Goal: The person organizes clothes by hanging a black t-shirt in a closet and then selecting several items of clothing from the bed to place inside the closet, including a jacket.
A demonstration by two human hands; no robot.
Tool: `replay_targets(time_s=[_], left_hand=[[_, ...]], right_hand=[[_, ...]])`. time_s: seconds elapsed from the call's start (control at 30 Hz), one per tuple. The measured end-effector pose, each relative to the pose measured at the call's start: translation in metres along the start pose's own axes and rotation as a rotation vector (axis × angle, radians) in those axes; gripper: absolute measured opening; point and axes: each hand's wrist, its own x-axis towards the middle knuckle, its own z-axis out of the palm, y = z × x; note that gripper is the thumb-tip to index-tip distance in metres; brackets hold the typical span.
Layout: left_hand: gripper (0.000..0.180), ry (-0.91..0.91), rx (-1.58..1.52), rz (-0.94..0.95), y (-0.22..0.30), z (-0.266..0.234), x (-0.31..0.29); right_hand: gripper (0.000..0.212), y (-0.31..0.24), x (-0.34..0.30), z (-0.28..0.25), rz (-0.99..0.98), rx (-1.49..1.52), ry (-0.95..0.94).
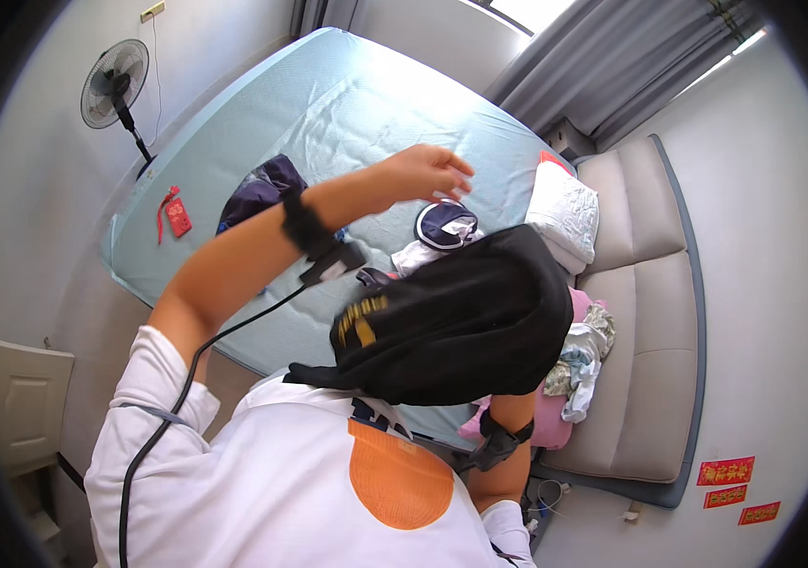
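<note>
One black cloth garment with yellow print (461, 322) is bunched just beyond your white cotton shirt (281, 473), its long axis slanting from lower left to a rounded, fuller end at upper right; a narrow tail points left. Your right hand is nearer, its wrist meeting the lower right edge; cloth hides it, so its grip cannot be told. From your left hand (426, 176), fingers loosely bent and visibly empty, the garment lies apart, nearer your body. Farther off spreads the pale blue, sheet-covered bed (395, 109).

Black garment (466, 317), yellow print, bunched, held up.
</note>
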Motion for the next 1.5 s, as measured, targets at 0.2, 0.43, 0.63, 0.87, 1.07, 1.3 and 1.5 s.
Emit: replay_targets(time_s=[0.2, 0.43, 0.63, 0.87, 1.07, 1.3, 1.5], left_hand=[[0.016, -0.187, 0.161, -0.029, -0.025, 0.072, -0.092], [0.048, 0.098, 0.446, 0.477, -0.062, 0.123, -0.087], [0.02, 0.288, 0.404, 0.581, -0.09, 0.119, -0.043], [0.016, 0.111, 0.196, 0.503, -0.085, 0.146, -0.053], [0.033, -0.303, -0.455, 0.277, -0.114, 0.133, -0.031], [0.032, -0.39, -0.363, -0.046, -0.099, 0.12, -0.047], [0.02, -0.295, -0.331, -0.116, -0.075, 0.09, -0.06]], right_hand=[[0.048, 0.001, -0.015, -0.032, 0.092, 0.092, -0.254], [0.051, 0.001, -0.015, -0.047, 0.147, 0.132, -0.317], [0.054, -0.008, -0.018, -0.051, 0.143, 0.129, -0.328], [0.058, -0.03, -0.008, -0.046, 0.012, 0.105, -0.261], [0.034, -0.074, 0.048, -0.013, -0.653, -0.527, 0.431], [0.042, -0.136, 0.047, -0.134, -0.525, -0.457, 0.843], [0.038, -0.113, 0.006, -0.21, -0.509, -0.973, 1.063]])
